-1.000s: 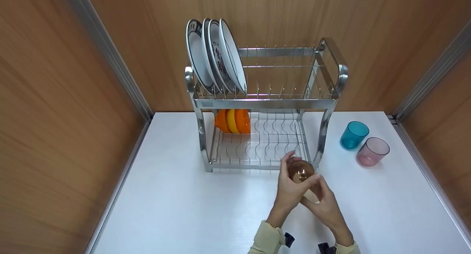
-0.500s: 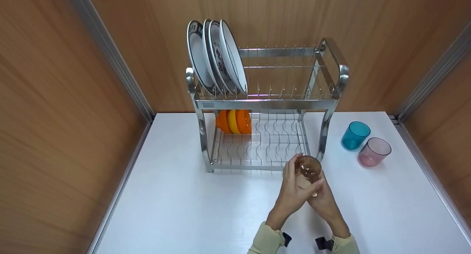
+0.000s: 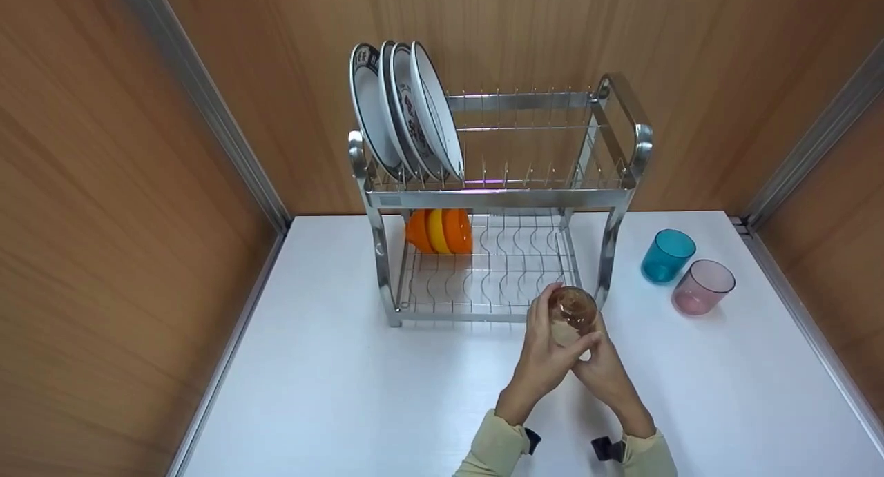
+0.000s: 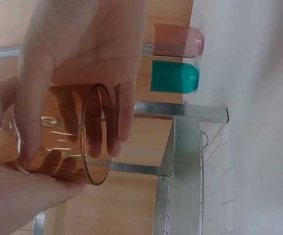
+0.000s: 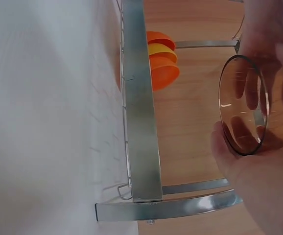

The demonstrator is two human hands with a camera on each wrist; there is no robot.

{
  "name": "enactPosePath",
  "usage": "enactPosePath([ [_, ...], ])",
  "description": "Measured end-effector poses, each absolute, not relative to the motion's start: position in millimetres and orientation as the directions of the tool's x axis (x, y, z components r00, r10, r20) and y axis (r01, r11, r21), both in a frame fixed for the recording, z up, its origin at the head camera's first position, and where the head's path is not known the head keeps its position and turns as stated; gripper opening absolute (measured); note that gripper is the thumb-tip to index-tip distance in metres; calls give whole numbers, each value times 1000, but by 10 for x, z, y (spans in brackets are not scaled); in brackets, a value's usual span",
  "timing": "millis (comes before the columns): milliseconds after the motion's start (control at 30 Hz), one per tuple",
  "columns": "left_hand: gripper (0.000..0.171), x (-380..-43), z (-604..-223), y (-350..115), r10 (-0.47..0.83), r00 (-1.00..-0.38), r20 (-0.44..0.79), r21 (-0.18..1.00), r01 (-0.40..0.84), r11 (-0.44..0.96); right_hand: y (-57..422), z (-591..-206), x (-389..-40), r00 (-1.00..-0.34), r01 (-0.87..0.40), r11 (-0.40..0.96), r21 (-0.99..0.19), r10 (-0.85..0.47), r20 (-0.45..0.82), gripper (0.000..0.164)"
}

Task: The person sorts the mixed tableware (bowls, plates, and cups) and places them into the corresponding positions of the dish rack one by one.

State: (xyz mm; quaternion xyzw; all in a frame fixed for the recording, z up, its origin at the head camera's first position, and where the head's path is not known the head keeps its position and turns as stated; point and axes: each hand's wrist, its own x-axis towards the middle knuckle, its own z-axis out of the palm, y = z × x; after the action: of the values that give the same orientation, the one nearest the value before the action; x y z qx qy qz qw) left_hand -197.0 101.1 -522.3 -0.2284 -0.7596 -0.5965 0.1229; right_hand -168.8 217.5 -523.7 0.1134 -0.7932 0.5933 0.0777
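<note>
Both hands hold an amber drinking glass (image 3: 573,308) in front of the rack's lower right corner. It is upside down, base up, with its dark-edged rim facing the table in the wrist views. My left hand (image 3: 542,356) grips its left side, thumb across the front. My right hand (image 3: 602,372) holds it from the right and below, its fingers partly hidden behind the glass in the head view. A teal glass (image 3: 667,257) and a pink glass (image 3: 702,288) stand upright on the table to the right.
A two-tier metal dish rack (image 3: 497,199) stands at the back. Several plates (image 3: 404,111) lean upright at its upper left. Orange and yellow bowls (image 3: 439,231) sit nested on their sides below. Wooden panels (image 3: 497,21) enclose the white table (image 3: 324,380).
The amber glass has turned so its base faces up, then shifted slightly up and left. The right hand has moved round behind and below it. The rack and other glasses stayed put.
</note>
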Motion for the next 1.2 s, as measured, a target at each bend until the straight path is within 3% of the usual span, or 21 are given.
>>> enactPosePath([
  [567,88,-2176,-5197,1031,112,-841,530,799,539,265,2196,-5110,-1812,-963,-269,332,-904,-98,251,90],
  [800,90,-2235,-5195,1023,114,-837,535,778,541,321,2304,-5377,-1960,-971,-238,347,-907,-54,234,92],
  [1200,86,-2446,-5189,879,-15,-866,500,796,453,402,2375,-5282,-1980,-933,-309,384,-870,55,356,79],
])
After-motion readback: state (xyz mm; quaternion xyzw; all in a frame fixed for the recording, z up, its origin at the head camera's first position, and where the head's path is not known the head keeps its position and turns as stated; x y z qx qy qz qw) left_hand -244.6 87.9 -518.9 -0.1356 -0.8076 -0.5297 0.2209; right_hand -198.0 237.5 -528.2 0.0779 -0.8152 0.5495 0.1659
